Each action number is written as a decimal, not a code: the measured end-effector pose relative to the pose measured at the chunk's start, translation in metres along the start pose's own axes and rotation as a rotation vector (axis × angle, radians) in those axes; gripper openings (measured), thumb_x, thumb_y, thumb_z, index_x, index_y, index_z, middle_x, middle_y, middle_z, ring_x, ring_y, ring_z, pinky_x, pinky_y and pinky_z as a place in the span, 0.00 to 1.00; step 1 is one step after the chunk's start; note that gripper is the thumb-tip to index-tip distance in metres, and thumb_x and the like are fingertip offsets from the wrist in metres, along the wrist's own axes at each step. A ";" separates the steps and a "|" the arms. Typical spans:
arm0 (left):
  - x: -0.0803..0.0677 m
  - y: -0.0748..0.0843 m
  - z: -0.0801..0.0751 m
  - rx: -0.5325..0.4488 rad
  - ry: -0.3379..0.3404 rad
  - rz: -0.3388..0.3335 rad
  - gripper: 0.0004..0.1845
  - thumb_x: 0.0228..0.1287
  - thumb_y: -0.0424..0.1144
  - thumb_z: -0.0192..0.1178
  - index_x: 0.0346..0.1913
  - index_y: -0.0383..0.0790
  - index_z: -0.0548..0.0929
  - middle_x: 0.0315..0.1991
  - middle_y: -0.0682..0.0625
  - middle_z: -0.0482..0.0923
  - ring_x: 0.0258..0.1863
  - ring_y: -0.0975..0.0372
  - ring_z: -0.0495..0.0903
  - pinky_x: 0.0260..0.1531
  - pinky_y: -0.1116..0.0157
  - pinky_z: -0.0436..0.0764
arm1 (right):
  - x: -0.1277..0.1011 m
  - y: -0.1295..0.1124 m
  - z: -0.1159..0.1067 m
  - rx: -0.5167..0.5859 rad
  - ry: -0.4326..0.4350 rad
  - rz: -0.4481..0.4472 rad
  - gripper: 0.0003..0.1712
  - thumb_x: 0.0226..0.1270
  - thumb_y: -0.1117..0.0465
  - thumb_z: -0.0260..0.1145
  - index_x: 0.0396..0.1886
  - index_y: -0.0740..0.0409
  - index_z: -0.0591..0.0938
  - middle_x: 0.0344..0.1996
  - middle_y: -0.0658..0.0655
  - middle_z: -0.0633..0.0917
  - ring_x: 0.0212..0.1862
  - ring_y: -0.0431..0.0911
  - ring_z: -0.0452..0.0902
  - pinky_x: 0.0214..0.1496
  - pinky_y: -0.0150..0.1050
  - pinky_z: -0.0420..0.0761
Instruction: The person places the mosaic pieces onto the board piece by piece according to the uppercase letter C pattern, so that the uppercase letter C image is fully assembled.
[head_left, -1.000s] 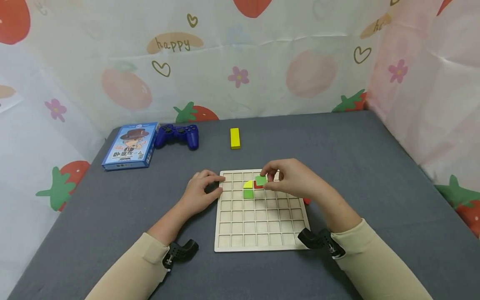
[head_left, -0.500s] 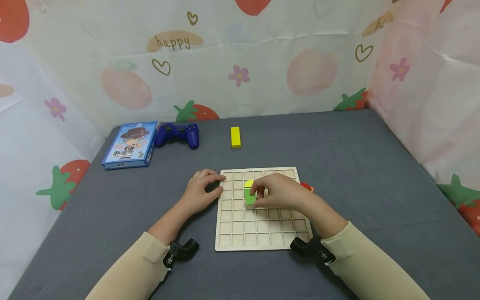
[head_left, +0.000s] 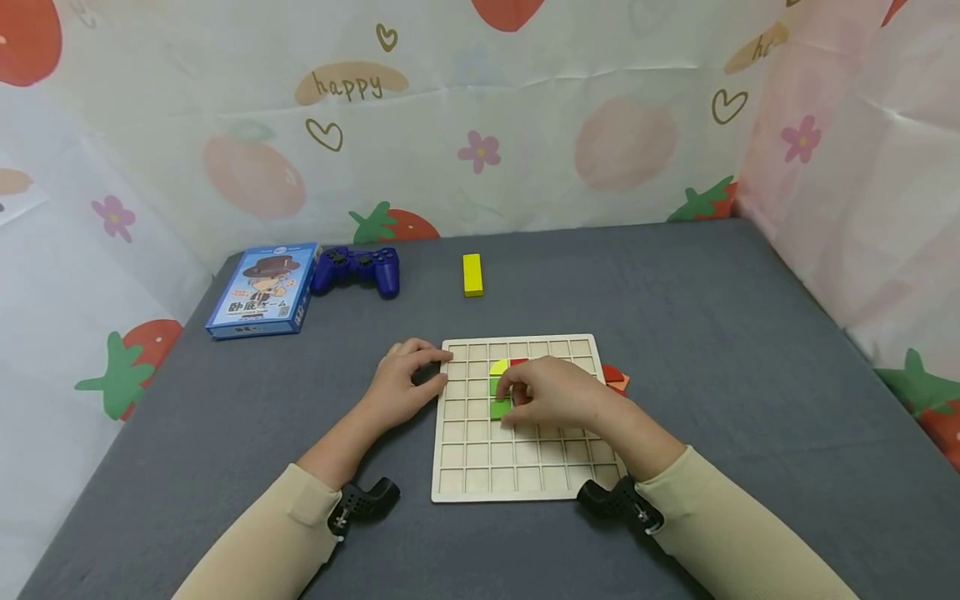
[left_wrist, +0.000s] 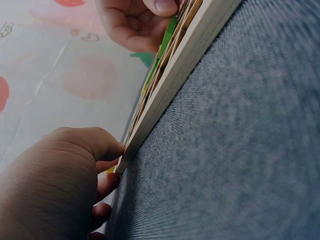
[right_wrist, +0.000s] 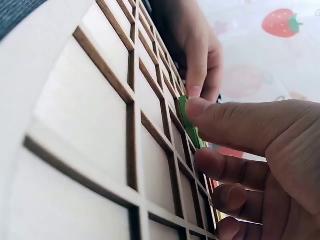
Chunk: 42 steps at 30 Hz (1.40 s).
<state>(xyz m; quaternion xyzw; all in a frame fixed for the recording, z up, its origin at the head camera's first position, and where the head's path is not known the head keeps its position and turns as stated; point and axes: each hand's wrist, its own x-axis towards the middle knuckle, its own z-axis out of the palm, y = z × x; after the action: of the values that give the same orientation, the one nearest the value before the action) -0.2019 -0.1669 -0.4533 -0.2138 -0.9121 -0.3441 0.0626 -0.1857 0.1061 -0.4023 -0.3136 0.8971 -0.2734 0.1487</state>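
A pale wooden grid board (head_left: pixel 480 479) lies flat on the table. My left hand (head_left: pixel 401 379) rests at its left edge, thumb and index fingertips touching the rim; the left wrist view shows these fingertips (left_wrist: pixel 116 149) against the edge. Over the board, my right hand (head_left: pixel 551 392) pinches a green square tile (head_left: pixel 500 409) between thumb and fingers, at a cell just below another green tile (head_left: pixel 494 386). The right wrist view has the thumb on the held green tile (right_wrist: pixel 189 120). A yellow rounded tile (head_left: pixel 498 367) and a partly covered red tile (head_left: pixel 519 362) sit in cells above.
Red and orange pieces (head_left: pixel 615 377) lie beside the board's right edge, partly behind my right forearm. Farther back are a yellow block (head_left: pixel 472 275), a blue game controller (head_left: pixel 356 270) and a blue box (head_left: pixel 262 292). Patterned cloth hangs behind the grey-covered table.
My right hand has carried the green tile from over the red tile, down and left, to the cell under the other green tile. The left hand has stayed at the board's edge.
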 end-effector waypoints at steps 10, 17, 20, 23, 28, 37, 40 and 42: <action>0.000 0.000 -0.001 0.003 -0.007 -0.004 0.17 0.67 0.39 0.67 0.58 0.42 0.88 0.51 0.46 0.79 0.50 0.51 0.72 0.52 0.48 0.69 | 0.001 0.001 0.003 -0.036 0.030 -0.004 0.08 0.67 0.60 0.73 0.30 0.41 0.85 0.25 0.40 0.80 0.31 0.38 0.74 0.39 0.39 0.75; 0.000 -0.001 0.001 -0.001 -0.007 -0.001 0.17 0.67 0.38 0.67 0.58 0.41 0.88 0.51 0.46 0.79 0.49 0.51 0.72 0.52 0.48 0.69 | -0.002 0.001 -0.005 -0.010 0.052 -0.018 0.05 0.67 0.57 0.72 0.31 0.43 0.86 0.25 0.41 0.80 0.30 0.39 0.73 0.37 0.39 0.74; 0.001 -0.001 0.001 -0.005 -0.003 0.006 0.17 0.67 0.37 0.67 0.58 0.41 0.88 0.51 0.46 0.79 0.49 0.51 0.72 0.52 0.48 0.69 | -0.006 0.002 -0.015 0.035 0.077 -0.016 0.03 0.69 0.57 0.71 0.34 0.45 0.87 0.26 0.42 0.81 0.31 0.41 0.74 0.38 0.40 0.74; 0.001 -0.001 0.001 -0.010 -0.001 0.009 0.17 0.67 0.37 0.67 0.58 0.41 0.88 0.52 0.46 0.79 0.50 0.51 0.73 0.52 0.48 0.69 | -0.010 0.004 -0.025 0.081 0.099 0.007 0.03 0.71 0.56 0.70 0.37 0.47 0.88 0.30 0.42 0.83 0.32 0.42 0.74 0.39 0.41 0.74; 0.000 0.000 0.001 -0.013 -0.002 0.013 0.17 0.67 0.36 0.67 0.58 0.41 0.87 0.52 0.45 0.79 0.50 0.50 0.73 0.53 0.47 0.69 | -0.015 0.008 -0.039 0.092 0.128 0.062 0.05 0.73 0.55 0.69 0.40 0.48 0.88 0.34 0.44 0.84 0.31 0.44 0.74 0.38 0.43 0.75; 0.000 -0.003 0.004 -0.018 -0.004 0.012 0.17 0.67 0.37 0.67 0.58 0.41 0.87 0.52 0.45 0.79 0.51 0.50 0.73 0.54 0.47 0.68 | -0.027 0.022 -0.059 0.052 0.180 0.127 0.06 0.73 0.55 0.69 0.41 0.50 0.88 0.35 0.47 0.83 0.33 0.47 0.74 0.38 0.45 0.75; 0.000 -0.004 0.003 -0.012 -0.006 0.013 0.17 0.68 0.37 0.67 0.58 0.41 0.87 0.52 0.46 0.79 0.52 0.51 0.72 0.54 0.47 0.68 | -0.029 0.027 -0.064 0.025 0.174 0.163 0.06 0.72 0.56 0.69 0.43 0.51 0.88 0.35 0.49 0.83 0.33 0.47 0.75 0.40 0.45 0.76; 0.001 -0.003 0.002 -0.012 0.000 0.018 0.17 0.67 0.37 0.67 0.58 0.41 0.87 0.52 0.45 0.79 0.51 0.51 0.72 0.53 0.47 0.68 | -0.029 0.030 -0.066 0.002 0.156 0.187 0.07 0.72 0.57 0.69 0.45 0.53 0.88 0.35 0.50 0.83 0.34 0.48 0.75 0.41 0.46 0.76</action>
<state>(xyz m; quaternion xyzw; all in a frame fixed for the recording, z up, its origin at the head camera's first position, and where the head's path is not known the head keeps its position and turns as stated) -0.2038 -0.1674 -0.4566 -0.2224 -0.9081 -0.3488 0.0644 -0.2068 0.1706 -0.3632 -0.2062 0.9310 -0.2830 0.1035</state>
